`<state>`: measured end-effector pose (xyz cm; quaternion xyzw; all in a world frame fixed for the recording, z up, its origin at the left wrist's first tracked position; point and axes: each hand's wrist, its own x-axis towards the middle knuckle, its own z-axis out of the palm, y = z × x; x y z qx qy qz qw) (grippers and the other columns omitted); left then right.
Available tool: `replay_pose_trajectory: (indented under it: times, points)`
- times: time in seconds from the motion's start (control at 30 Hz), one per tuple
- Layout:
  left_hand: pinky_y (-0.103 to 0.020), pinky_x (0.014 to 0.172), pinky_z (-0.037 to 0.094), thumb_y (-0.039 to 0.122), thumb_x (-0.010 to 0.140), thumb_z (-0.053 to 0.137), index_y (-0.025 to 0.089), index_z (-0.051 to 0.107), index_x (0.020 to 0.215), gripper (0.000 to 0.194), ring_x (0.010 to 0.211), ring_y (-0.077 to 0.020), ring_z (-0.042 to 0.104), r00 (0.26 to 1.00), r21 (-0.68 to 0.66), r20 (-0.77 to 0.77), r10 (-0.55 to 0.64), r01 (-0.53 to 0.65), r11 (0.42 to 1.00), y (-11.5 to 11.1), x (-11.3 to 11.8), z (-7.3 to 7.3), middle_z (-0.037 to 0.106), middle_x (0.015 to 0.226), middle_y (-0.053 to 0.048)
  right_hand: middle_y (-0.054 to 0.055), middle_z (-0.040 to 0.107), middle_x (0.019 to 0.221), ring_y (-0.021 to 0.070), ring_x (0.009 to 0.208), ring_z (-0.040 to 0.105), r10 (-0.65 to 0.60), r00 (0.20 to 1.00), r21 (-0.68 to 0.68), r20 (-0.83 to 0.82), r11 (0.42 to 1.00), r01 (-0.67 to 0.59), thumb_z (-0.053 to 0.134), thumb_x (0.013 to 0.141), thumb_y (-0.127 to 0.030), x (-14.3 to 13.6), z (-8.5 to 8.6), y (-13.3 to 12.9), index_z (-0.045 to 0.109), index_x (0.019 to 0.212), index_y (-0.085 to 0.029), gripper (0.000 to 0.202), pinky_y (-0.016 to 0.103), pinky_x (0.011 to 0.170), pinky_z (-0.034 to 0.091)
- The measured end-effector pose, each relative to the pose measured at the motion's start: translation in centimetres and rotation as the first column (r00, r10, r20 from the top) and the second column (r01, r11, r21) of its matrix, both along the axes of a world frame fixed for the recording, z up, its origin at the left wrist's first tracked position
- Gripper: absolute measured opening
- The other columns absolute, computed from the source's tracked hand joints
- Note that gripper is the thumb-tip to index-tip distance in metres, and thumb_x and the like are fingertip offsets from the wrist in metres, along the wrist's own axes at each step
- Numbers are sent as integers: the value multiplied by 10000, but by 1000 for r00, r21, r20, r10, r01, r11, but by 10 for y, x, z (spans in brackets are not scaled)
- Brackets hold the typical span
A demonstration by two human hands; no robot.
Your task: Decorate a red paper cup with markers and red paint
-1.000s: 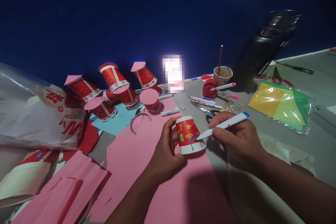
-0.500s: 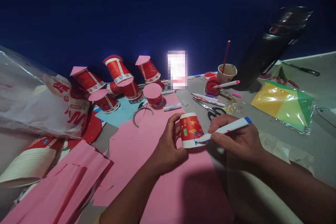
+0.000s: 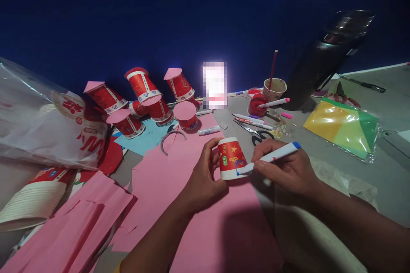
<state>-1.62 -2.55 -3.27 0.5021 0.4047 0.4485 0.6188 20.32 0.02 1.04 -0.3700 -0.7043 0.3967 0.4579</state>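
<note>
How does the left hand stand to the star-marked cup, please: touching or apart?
Touching: the head view shows the left hand gripping the cup, fingers against it.

**Mostly paper and plastic, little metal**

Held cup (image 3: pixel 226 163): paper, smooth printed red, low sheen, plain white band. Held marker (image 3: pixel 278 155): smooth white plastic, blue plastic end. Pink sheets (image 3: pixel 198 217): matt paper, cut edges. Bag (image 3: pixel 41 132): clear film, glossy, wrinkled. Nested cups (image 3: pixel 22 209): pale paper, ridged by stacked rims. Flask (image 3: pixel 323 62): dark, glossy; metal or plastic, can't tell. Scissors (image 3: pixel 248 128): bare metal blades, black handles, likely plastic. Packet (image 3: pixel 342 130): shiny clear plastic. Bench (image 3: pixel 232 113): grey, dull, smooth-looking.
</note>
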Motion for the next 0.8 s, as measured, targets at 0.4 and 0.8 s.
replay_pose_trajectory:
  times: [0.4,0.8]
  points:
    - [-374,1000,549,-13,645,709,314,429,1467,928,1248,-268,660,1000,-16,-19,3,-3,1000,-1,0,4,650,1390,-85,3,702,648,115,507,570,-39,999,-25,16,999,39,713,874,-203,-2,1,1,739,787,-188,92,219,479,418]
    - [-280,836,577,-73,620,638,354,409,1484,991,1324,-297,647,1000,-31,-23,-8,7,999,-2,2,6,638,1461,-89,-4,674,620,122,490,554,-132,990,-72,-50,989,129,728,886,-241,-4,-2,0,739,801,-200,95,221,457,412]
